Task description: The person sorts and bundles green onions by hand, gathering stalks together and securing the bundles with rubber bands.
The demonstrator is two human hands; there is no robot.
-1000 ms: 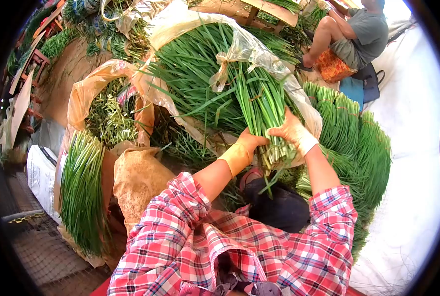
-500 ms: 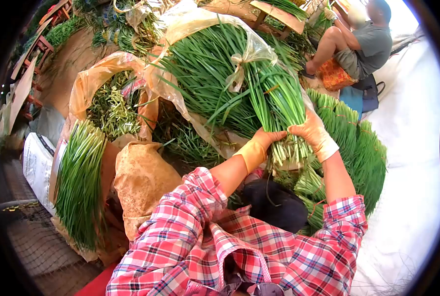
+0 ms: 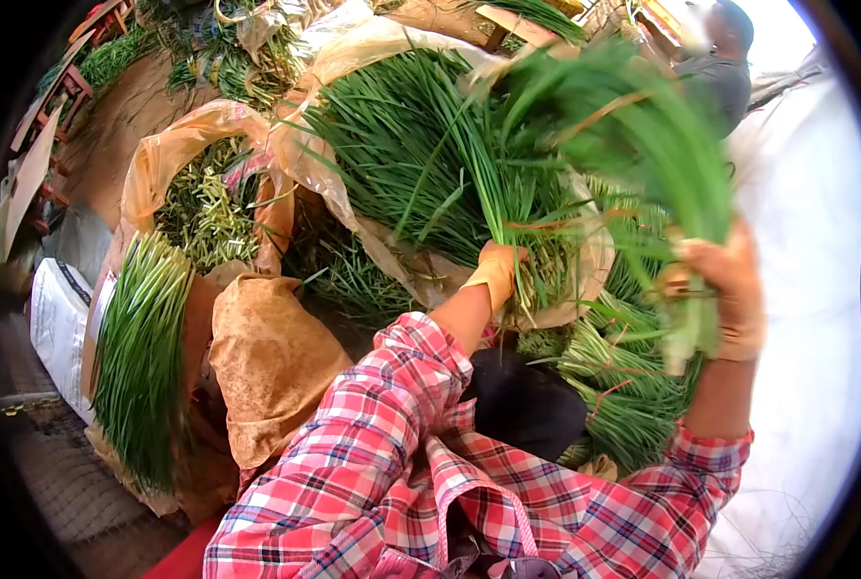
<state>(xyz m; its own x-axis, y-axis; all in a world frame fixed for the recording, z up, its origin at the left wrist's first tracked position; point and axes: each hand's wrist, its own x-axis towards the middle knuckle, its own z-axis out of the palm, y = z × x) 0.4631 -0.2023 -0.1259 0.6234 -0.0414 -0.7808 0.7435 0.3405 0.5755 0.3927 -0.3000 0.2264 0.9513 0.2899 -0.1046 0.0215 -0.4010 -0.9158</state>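
Observation:
My right hand (image 3: 736, 289), in a pale glove, is closed around the stem end of a bunch of garlic chives (image 3: 633, 125). The bunch is lifted off to the right, its leaves arching up and left, smeared by motion. Closed around a few long chive stalks (image 3: 488, 198), my left hand (image 3: 500, 268) stays at the near edge of a big open plastic bag (image 3: 353, 217). Loose green chives (image 3: 401, 135) fill that bag. Below my right hand lie several tied chive bundles (image 3: 618, 386).
At the left, trimmed stem pieces (image 3: 204, 207) fill a smaller bag (image 3: 150, 164). A chive bunch (image 3: 146, 357) stands beside a brown cloth-covered form (image 3: 266, 357). White sheeting (image 3: 806, 386) covers the right side. Another person (image 3: 720, 82) sits at the back right, partly hidden by the leaves.
Both hands were together on one bunch of chives. My right hand has swung it right and up, while my left hand has stayed near the bag with a few stalks.

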